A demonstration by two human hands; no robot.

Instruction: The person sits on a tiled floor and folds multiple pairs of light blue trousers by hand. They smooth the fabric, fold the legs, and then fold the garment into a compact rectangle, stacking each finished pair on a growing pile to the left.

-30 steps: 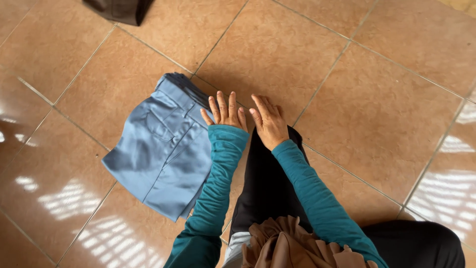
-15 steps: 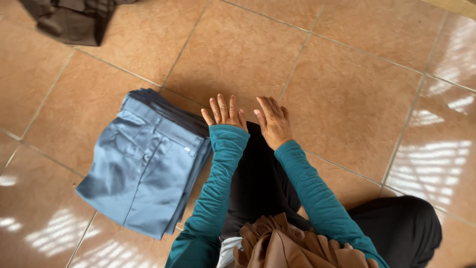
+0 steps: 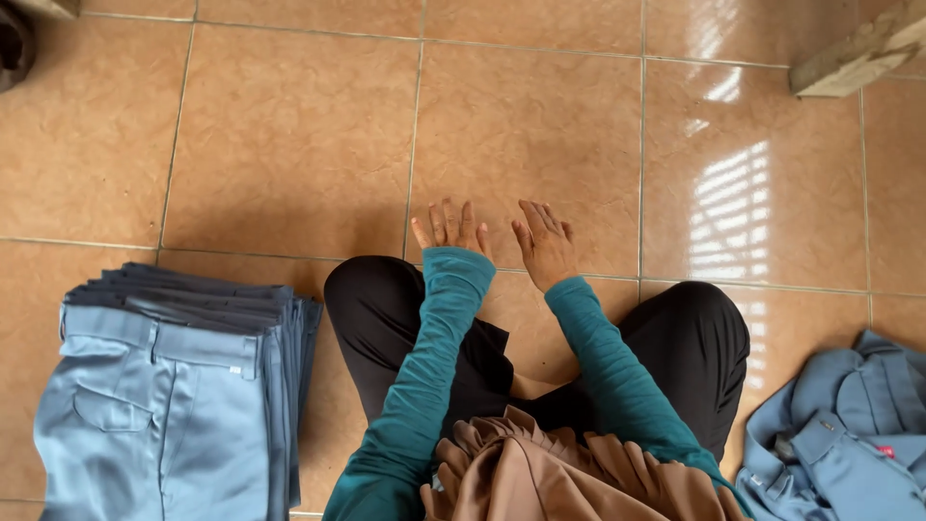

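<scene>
I sit cross-legged on a tan tiled floor point(image 3: 289, 145). My left hand point(image 3: 450, 230) and my right hand point(image 3: 545, 245) reach forward over the floor just past my knees, palms down, fingers spread, holding nothing. Both arms wear teal sleeves. A stack of folded blue-grey trousers point(image 3: 169, 386) lies on the floor to my left, apart from my hands. A loose blue-grey garment point(image 3: 839, 444) lies crumpled at the lower right, beside my right knee.
A pale wooden piece point(image 3: 854, 53) juts in at the top right corner. A dark object point(image 3: 12, 43) sits at the top left edge. Bright window reflections fall on the tiles right of my hands.
The view has swung to the right: the folded trousers slid from beside my hands to the far left. The crumpled garment has come into view at the lower right. My hands remain empty and spread.
</scene>
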